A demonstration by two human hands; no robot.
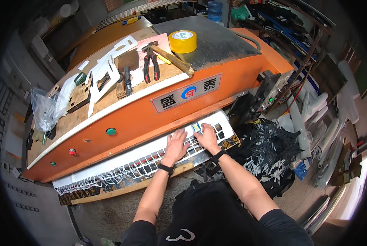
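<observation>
A white sheet (140,149) lies under the front of an orange machine, its near edge cut into a row of rectangular openings with thin strips between them. My left hand (176,146) rests on it palm down, fingers spread. Just to its right, my right hand (207,140) lies on the sheet with its fingers stretched out. A small blue and yellow piece (196,127) sits at the right fingertips; whether they touch it I cannot tell. Dark squares (219,128) show in the openings right of that hand. Both wrists wear black bands.
The orange machine (130,119) stretches across in front, with a green button (111,131) and a red button (72,152). On top lie a hammer (171,57), pliers (151,65) and yellow tape (182,42). Black scraps (265,143) heap at the right, near plastic-wrapped rolls (327,135).
</observation>
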